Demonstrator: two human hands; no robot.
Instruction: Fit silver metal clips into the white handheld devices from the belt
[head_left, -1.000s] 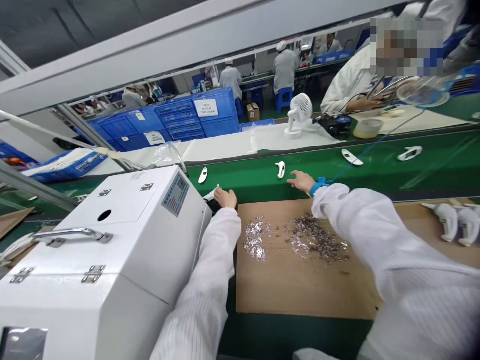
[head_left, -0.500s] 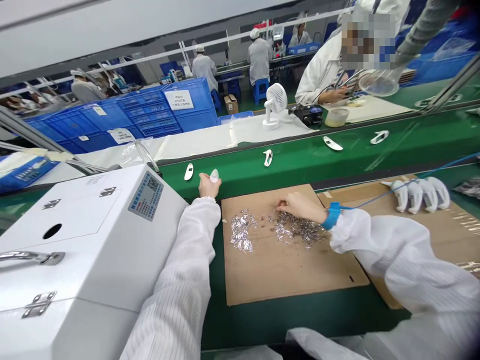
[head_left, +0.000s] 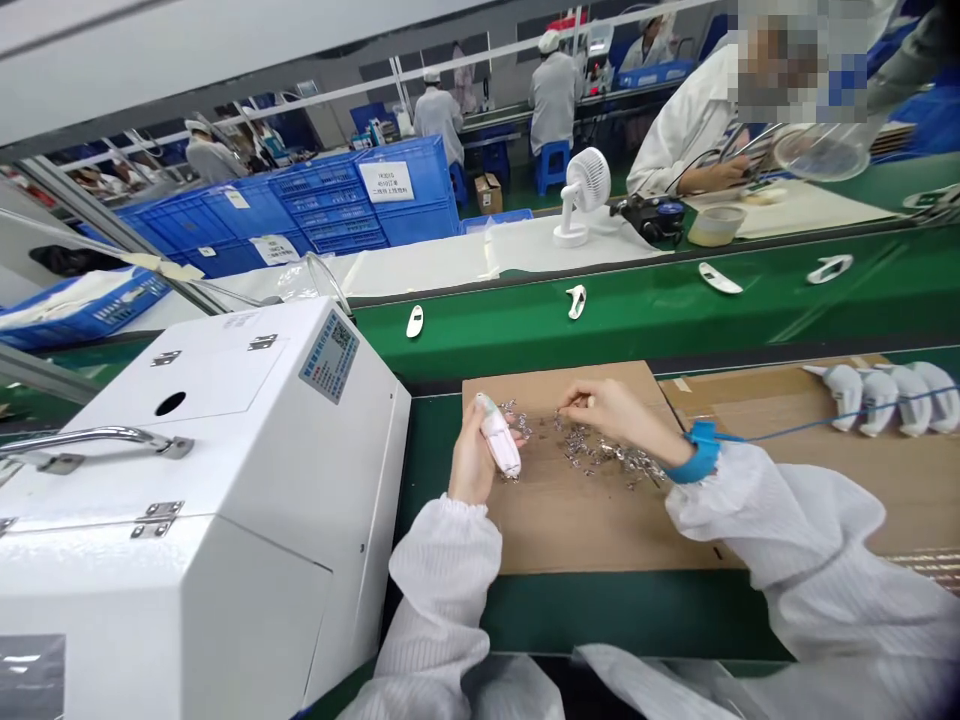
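My left hand [head_left: 469,462] is wrapped around an elongated white plastic housing [head_left: 501,438] and holds it tilted over the left side of the cardboard sheet [head_left: 600,535]. Behind that hand, small shiny metal pieces [head_left: 517,420] are partly hidden. My right hand [head_left: 606,412], with a blue wrist strap [head_left: 699,452] on its wrist, pinches its fingertips together just above the board. Whatever sits in that pinch is too small to make out. Beneath the right hand spreads a loose pile of small metal pieces [head_left: 600,452].
A white machine box [head_left: 300,520] with a metal handle stands at the left. White plastic shells [head_left: 877,395] line up on cardboard at the right. Beyond runs a green conveyor belt [head_left: 495,335] carrying several white parts. A co-worker [head_left: 697,140] sits across, near a small white fan [head_left: 581,200].
My left hand has come back from the belt's edge to the cardboard with the white housing in it. The right hand stays pinched over the metal pieces. The view has shifted left.
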